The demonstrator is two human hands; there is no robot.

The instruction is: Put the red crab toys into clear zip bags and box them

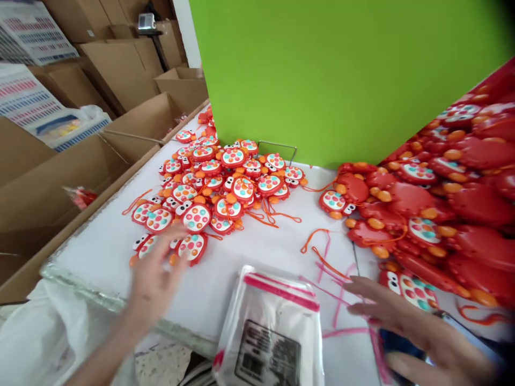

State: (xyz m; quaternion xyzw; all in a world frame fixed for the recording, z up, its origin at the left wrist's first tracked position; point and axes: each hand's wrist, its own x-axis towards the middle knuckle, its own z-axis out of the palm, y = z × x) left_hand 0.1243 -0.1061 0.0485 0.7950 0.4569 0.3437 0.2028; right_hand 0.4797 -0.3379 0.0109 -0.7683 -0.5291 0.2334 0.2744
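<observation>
On the white worktop [96, 252], at the near side of the smaller pile, lies a red toy [193, 248] with a spotted white panel. It looks light and stiff to me, smooth hard plastic that could slide a little but shouldn't break easily; I'd pinch it across its rounded sides, clear of the orange cords [277, 217]. The left hand [151, 279] hangs over that side, forearm slanting up from below, its fingers apart but too blurred to tell whether they touch anything. Between the hands, a stack of clear bags [277, 316] looks floppy and slippery, best taken by an edge. Past it, the right hand [422, 329] reaches inward, fingers apart, gripping nothing I can see, just beside a bigger heap of toys [475, 203]
</observation>
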